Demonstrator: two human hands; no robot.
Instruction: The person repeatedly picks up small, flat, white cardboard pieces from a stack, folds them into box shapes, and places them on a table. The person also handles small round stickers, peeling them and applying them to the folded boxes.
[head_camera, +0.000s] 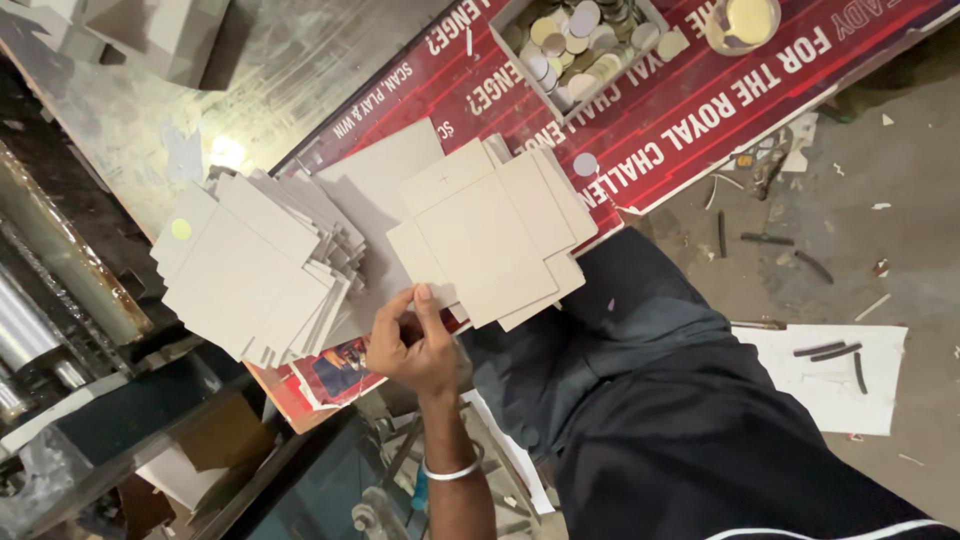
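Observation:
My left hand reaches up from the bottom of the view, a white bangle on its wrist. Thumb and fingers pinch the near corner of a small stack of grey cardboard blanks with notched corners, lying on a red printed banner. To the left lies a larger fanned pile of the same grey blanks, one carrying a small yellow round sticker. My right hand is out of view.
An open box of round card discs and a small round dish stand at the banner's far end. Metal machine rollers run along the left. On the right, the floor holds a white sheet with dark strips.

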